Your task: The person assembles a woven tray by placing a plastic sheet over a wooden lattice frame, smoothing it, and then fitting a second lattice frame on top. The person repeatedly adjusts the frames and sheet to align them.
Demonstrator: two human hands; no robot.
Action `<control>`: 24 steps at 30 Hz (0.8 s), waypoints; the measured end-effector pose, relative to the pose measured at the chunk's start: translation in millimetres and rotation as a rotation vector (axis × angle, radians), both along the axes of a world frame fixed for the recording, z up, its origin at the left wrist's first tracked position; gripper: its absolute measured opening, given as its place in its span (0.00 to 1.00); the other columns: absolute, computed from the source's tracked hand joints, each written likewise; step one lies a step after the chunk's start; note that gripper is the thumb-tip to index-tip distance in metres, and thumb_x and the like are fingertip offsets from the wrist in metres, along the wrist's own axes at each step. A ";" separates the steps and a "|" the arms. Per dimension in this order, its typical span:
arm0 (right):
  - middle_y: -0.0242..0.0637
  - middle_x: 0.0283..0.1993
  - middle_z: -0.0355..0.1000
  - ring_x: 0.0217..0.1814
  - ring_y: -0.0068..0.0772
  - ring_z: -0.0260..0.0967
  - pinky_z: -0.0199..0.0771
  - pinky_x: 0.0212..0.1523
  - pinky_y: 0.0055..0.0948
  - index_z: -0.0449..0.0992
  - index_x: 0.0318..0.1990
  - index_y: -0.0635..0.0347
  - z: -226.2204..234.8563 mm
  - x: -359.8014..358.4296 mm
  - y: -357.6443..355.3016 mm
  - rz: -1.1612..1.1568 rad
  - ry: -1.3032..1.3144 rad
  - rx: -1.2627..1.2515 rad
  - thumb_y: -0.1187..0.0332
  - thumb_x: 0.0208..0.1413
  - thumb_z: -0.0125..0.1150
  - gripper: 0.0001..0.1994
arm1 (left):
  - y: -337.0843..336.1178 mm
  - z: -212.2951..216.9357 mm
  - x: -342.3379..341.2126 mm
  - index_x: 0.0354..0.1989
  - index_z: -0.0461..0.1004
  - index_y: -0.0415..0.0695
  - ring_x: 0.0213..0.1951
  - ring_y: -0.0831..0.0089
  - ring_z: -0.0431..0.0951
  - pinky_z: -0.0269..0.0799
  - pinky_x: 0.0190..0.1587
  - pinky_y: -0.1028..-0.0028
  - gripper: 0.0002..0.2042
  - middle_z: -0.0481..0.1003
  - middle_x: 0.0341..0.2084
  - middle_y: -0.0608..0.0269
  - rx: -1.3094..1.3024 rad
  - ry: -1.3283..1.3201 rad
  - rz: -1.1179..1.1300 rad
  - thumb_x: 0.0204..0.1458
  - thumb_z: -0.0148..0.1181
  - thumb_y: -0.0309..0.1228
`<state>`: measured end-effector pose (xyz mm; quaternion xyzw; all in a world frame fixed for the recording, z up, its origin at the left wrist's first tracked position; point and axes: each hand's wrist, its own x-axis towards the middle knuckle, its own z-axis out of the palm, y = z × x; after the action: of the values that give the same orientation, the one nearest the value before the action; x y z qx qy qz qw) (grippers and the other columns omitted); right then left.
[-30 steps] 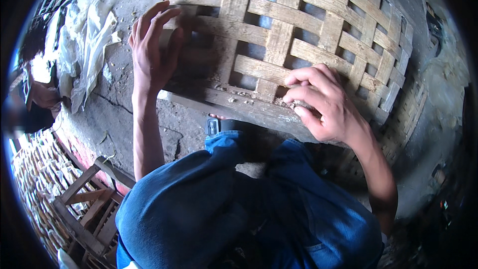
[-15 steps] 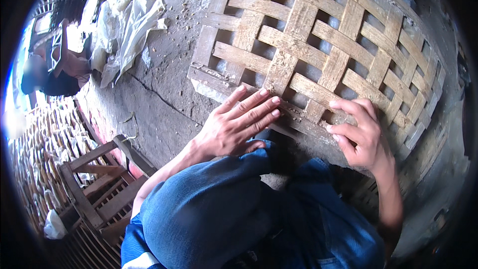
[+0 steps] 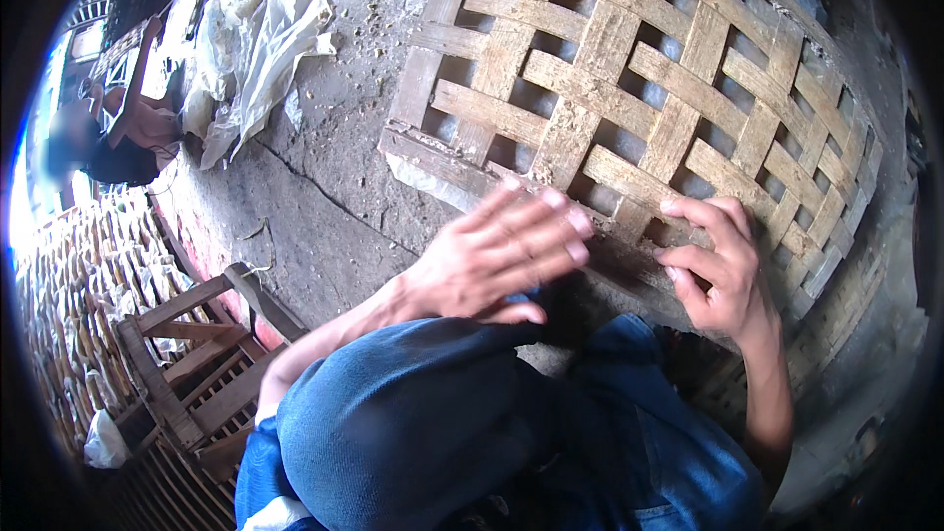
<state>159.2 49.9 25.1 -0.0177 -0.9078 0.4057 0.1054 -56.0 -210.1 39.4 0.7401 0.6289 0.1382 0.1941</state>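
A large woven bamboo panel (image 3: 629, 69) with square gaps and a wooden edge strip fills the upper right. Crumbly pale residue clings to its strips. My left hand (image 3: 487, 251), slightly blurred, hovers by the panel's near edge with its fingers stretched out and nothing in them. At the near right part of the same edge, my right hand (image 3: 723, 261) has bent fingers closed over the rim, their tips on the weave. Whether anything small lies under those fingers is hidden. My knee in blue trousers (image 3: 393, 413) is below the left hand.
Crumpled clear plastic sheeting (image 3: 251, 49) lies on the cracked, crumb-strewn concrete floor (image 3: 334, 152) at upper left. A wooden frame (image 3: 187, 334) stands at left, beside rows of slender sticks (image 3: 88, 295) and a small white plastic bag (image 3: 105, 440). Another person (image 3: 128, 133) is at far left.
My left hand has lifted off the panel's edge strip and shifted slightly right, fingers now blurred. My right hand keeps its place on the rim. The other person's arm has moved up.
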 end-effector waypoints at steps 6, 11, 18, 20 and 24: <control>0.39 0.58 0.76 0.54 0.44 0.71 0.71 0.55 0.41 0.82 0.33 0.58 -2.9 3.1 2.1 -0.021 0.049 -0.012 0.76 0.41 0.66 0.09 | -85.7 -28.4 -109.1 0.74 0.63 0.52 0.78 0.52 0.51 0.40 0.79 0.48 0.26 0.58 0.75 0.52 0.091 0.334 0.955 0.68 0.47 0.40; 0.38 0.58 0.76 0.53 0.44 0.71 0.71 0.54 0.42 0.82 0.33 0.58 -5.2 2.9 -2.2 -0.022 0.047 0.003 0.76 0.42 0.66 0.08 | -144.6 -2.6 -133.0 0.72 0.63 0.42 0.75 0.44 0.56 0.50 0.76 0.50 0.24 0.59 0.73 0.44 0.219 0.669 1.001 0.70 0.44 0.37; 0.42 0.62 0.73 0.58 0.45 0.69 0.70 0.58 0.43 0.82 0.48 0.57 0.7 -1.5 -17.0 -0.130 0.007 0.130 0.70 0.51 0.65 0.16 | 40.7 4.4 5.4 0.74 0.61 0.50 0.76 0.61 0.56 0.51 0.77 0.53 0.35 0.57 0.76 0.59 0.034 0.004 -0.106 0.62 0.57 0.52; 0.40 0.66 0.71 0.63 0.45 0.67 0.66 0.63 0.44 0.79 0.59 0.56 6.4 -0.7 -34.0 -0.155 -0.021 0.327 0.63 0.57 0.63 0.22 | 44.9 -9.6 9.6 0.73 0.63 0.48 0.75 0.60 0.60 0.53 0.76 0.54 0.34 0.60 0.75 0.58 0.013 -0.015 -0.038 0.61 0.59 0.49; 0.38 0.60 0.74 0.63 0.40 0.67 0.70 0.62 0.43 0.83 0.52 0.59 -6.7 1.4 -54.1 -0.149 0.045 0.349 0.67 0.55 0.67 0.16 | 36.8 -20.1 2.8 0.63 0.74 0.44 0.67 0.60 0.72 0.66 0.70 0.57 0.26 0.74 0.64 0.56 0.190 0.091 0.072 0.55 0.67 0.31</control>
<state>160.6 -4.2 18.5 -0.0574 -0.9580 0.2332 0.1569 -53.2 -173.4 19.4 0.7376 0.6472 0.1706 0.0893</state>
